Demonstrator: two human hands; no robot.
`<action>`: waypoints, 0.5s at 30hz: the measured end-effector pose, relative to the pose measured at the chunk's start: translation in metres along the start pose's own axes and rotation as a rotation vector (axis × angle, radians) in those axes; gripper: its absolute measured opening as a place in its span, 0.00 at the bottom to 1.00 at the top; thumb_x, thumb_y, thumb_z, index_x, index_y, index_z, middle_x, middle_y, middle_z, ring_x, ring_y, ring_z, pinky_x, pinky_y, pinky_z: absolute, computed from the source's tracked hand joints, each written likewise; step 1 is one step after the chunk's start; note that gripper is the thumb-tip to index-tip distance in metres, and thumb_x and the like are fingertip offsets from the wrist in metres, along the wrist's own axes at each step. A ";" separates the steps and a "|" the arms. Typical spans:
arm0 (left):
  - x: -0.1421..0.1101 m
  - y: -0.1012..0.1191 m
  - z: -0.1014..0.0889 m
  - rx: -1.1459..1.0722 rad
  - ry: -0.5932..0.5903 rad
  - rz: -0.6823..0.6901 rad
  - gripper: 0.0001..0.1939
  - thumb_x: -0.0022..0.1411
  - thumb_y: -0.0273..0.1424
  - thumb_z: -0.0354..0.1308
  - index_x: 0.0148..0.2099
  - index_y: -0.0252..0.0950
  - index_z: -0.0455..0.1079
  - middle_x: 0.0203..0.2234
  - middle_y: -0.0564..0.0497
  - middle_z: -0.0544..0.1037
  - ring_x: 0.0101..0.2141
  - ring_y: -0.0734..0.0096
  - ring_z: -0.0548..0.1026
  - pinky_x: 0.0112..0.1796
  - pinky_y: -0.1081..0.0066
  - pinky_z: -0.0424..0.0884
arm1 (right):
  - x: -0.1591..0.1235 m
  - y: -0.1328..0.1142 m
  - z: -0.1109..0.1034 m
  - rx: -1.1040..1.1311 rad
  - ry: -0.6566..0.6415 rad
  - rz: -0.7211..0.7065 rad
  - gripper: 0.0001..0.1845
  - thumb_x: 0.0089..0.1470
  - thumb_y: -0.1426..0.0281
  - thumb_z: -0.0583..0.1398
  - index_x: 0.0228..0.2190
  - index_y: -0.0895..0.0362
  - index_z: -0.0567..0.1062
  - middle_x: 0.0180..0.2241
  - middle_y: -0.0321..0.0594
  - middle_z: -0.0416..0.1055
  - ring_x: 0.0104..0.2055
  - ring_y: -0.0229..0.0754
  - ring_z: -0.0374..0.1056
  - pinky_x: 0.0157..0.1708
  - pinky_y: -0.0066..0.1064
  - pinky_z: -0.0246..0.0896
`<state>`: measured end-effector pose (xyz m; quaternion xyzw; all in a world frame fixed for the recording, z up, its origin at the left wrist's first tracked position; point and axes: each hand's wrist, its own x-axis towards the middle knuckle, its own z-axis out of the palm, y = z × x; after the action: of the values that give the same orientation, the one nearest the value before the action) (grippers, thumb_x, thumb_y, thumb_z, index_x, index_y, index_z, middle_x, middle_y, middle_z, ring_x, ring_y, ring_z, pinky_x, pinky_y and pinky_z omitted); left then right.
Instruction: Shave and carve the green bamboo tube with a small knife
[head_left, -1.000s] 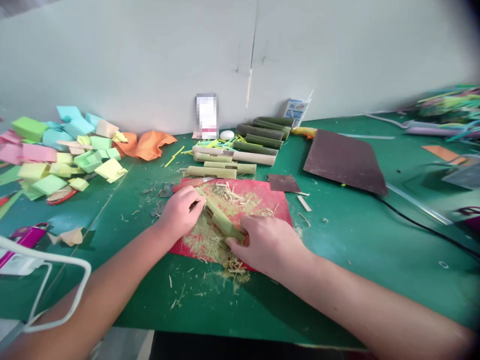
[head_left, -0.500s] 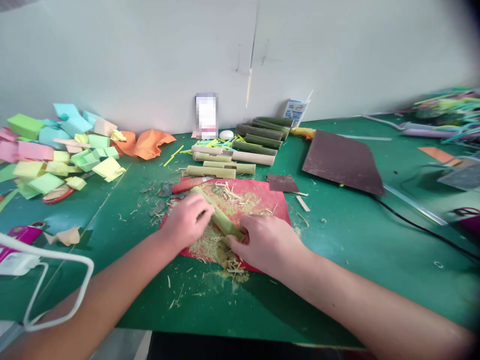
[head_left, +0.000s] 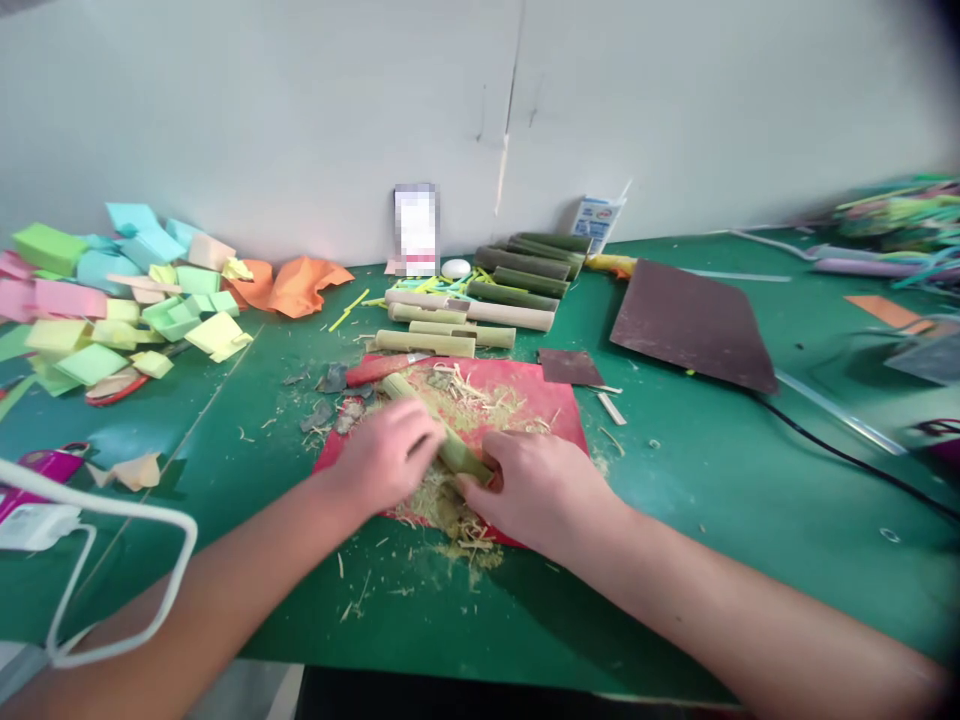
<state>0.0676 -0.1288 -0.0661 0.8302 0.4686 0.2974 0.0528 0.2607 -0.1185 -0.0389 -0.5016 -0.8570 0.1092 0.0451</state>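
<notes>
A pale green bamboo tube (head_left: pixel 463 456) lies slantwise over a red mat (head_left: pixel 551 410) strewn with shavings and fine dust. My right hand (head_left: pixel 540 490) is closed round the tube's near right end. Curled over the middle of the tube is my left hand (head_left: pixel 391 452), slightly blurred; whatever lies under its fingers is hidden. Behind it, a red-handled tool (head_left: pixel 386 370) rests along the mat's far edge. A small dark brown square sheet (head_left: pixel 570 367) overlaps the mat's far right corner.
Several cut bamboo pieces (head_left: pixel 442 343) lie in rows behind the mat. A large dark brown sheet (head_left: pixel 694 325) is at right, beside a black cable (head_left: pixel 832 452). Folded paper pieces (head_left: pixel 94 367) pile up at left. A phone (head_left: pixel 415 230) and a carton (head_left: pixel 598 222) lean against the wall.
My left hand has slid along the bamboo tube toward my right hand, uncovering more of its far end. My right hand keeps its hold. The view has shifted slightly.
</notes>
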 end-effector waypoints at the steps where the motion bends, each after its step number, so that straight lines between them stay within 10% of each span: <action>1: 0.000 -0.004 -0.001 0.022 0.033 -0.026 0.10 0.64 0.27 0.50 0.30 0.34 0.66 0.26 0.50 0.68 0.30 0.71 0.66 0.33 0.69 0.65 | 0.000 0.000 0.000 0.004 0.003 0.002 0.13 0.48 0.58 0.56 0.23 0.54 0.69 0.20 0.35 0.67 0.23 0.37 0.61 0.20 0.28 0.41; 15: 0.007 -0.031 -0.008 0.087 0.176 -0.151 0.04 0.61 0.27 0.52 0.34 0.35 0.68 0.30 0.49 0.72 0.34 0.68 0.71 0.38 0.68 0.67 | 0.001 0.004 -0.003 -0.172 0.081 -0.008 0.12 0.52 0.61 0.54 0.28 0.56 0.69 0.26 0.40 0.70 0.27 0.42 0.68 0.21 0.31 0.46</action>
<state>0.0430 -0.1074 -0.0679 0.7646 0.5452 0.3438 -0.0021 0.2639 -0.1151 -0.0371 -0.5041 -0.8627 0.0145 0.0371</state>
